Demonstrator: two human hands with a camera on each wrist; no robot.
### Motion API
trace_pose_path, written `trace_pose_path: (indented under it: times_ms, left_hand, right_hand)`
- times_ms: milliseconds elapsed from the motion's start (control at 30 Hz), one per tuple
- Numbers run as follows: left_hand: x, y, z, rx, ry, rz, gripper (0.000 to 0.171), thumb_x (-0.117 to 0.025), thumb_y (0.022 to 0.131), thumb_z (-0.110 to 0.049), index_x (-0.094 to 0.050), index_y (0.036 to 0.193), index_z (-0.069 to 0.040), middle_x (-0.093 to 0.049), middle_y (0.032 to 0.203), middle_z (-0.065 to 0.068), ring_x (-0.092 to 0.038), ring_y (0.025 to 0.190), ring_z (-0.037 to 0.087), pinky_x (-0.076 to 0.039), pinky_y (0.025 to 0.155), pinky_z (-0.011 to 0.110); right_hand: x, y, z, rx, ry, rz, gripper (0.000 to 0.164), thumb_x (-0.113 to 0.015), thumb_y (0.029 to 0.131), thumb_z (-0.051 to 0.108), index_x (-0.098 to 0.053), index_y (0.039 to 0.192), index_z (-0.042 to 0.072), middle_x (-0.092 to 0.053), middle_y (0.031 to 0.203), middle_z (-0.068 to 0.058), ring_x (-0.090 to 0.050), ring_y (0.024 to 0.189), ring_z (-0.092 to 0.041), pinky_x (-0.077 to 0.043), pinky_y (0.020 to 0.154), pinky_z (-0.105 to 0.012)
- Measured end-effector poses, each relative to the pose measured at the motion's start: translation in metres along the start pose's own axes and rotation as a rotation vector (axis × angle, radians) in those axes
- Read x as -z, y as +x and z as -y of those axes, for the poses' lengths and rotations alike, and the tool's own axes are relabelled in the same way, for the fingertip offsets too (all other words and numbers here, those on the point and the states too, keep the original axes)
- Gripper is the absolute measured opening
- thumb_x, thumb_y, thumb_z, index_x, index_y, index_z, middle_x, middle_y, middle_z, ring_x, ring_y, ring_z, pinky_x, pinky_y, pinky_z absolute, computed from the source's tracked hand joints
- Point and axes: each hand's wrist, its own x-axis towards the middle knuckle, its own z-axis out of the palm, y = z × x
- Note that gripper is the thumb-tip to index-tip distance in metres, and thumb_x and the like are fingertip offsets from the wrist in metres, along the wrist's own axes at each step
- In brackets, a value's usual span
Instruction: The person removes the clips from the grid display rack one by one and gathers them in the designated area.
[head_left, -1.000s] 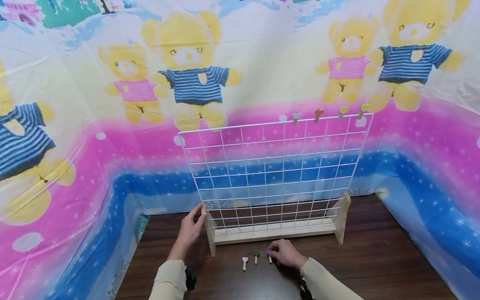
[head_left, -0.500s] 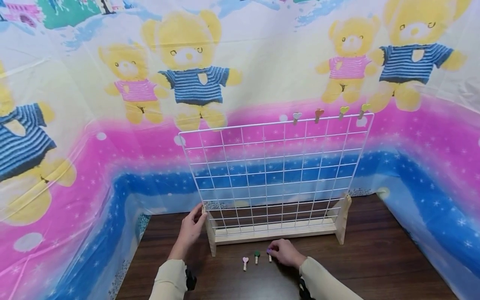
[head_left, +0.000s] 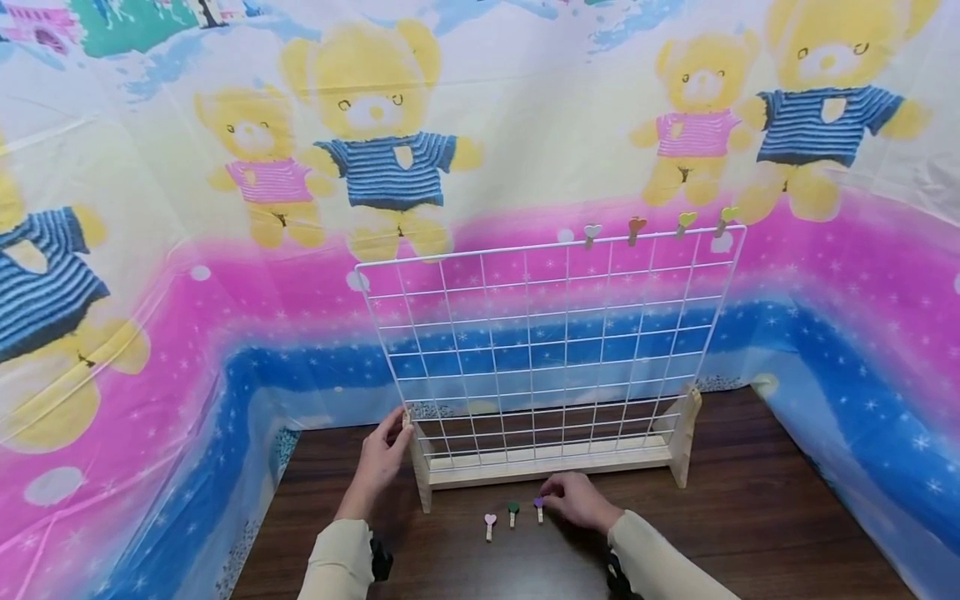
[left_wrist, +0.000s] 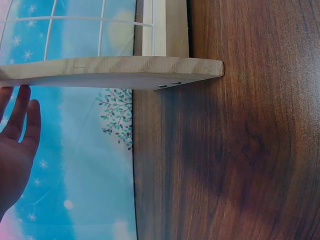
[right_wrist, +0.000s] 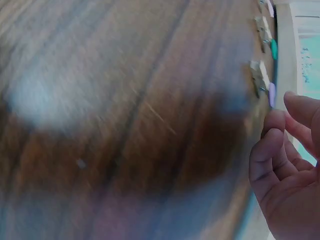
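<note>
My left hand (head_left: 378, 458) touches the left wooden side post (head_left: 420, 467) of a white wire grid rack (head_left: 528, 342). In the left wrist view its straight fingers (left_wrist: 20, 112) reach the outer face of the post. My right hand (head_left: 581, 500) is just right of a purple heart clothespin (head_left: 539, 510) lying on the table. In the right wrist view, its fingers are loosely bent, with the fingertips parted close to the lilac heart (right_wrist: 272, 94) and nothing between them. To the left lie a green clothespin (head_left: 513, 513) and a pink heart clothespin (head_left: 490, 527).
Several heart clothespins, such as the red one (head_left: 636, 229) and the white one (head_left: 592, 234), are clipped on the grid's top wire at the right. The rack stands on a dark wooden table (head_left: 757, 500). A printed bear curtain (head_left: 525, 142) hangs behind and along both sides.
My right hand has slid slightly right, off the purple clothespin, whose heart now shows. That clothespin stays on the table. My left hand remains at the post.
</note>
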Motion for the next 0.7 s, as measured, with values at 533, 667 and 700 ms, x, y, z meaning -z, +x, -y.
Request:
trace_pose_path:
  times_ms: [533, 667, 700]
  left_hand:
    - [0.0, 0.0, 0.0, -0.012, 0.009, -0.01, 0.041, -0.054, 0.098, -0.016, -0.05, 0.137, -0.01, -0.058, 0.123, 0.02, -0.057, 0.109, 0.033, -0.047, 0.087, 0.049]
    - [0.0, 0.0, -0.001, -0.013, 0.012, -0.01, 0.041, -0.054, 0.098, -0.016, -0.049, 0.138, -0.007, -0.058, 0.123, 0.021, -0.057, 0.109, 0.034, -0.047, 0.087, 0.048]
    - [0.0, 0.0, -0.002, -0.01, 0.009, -0.011, 0.041, -0.054, 0.098, -0.015, -0.049, 0.137, -0.007, -0.057, 0.123, 0.021, -0.057, 0.109, 0.034, -0.047, 0.087, 0.049]
  right_hand:
    - [0.081, -0.005, 0.05, 0.137, -0.156, -0.111, 0.014, -0.065, 0.09, 0.015, -0.07, 0.103, 0.012, -0.065, 0.093, 0.005, -0.056, 0.076, -0.007, -0.048, 0.062, -0.025]
    - [0.11, -0.01, 0.075, 0.191, -0.179, -0.162, 0.014, -0.066, 0.09, 0.016, -0.07, 0.103, 0.014, -0.065, 0.095, 0.004, -0.058, 0.078, -0.007, -0.049, 0.065, -0.025]
    - [0.117, -0.011, 0.081, 0.208, -0.184, -0.173, 0.014, -0.066, 0.09, 0.016, -0.07, 0.103, 0.013, -0.065, 0.095, 0.005, -0.058, 0.079, -0.007, -0.05, 0.066, -0.025]
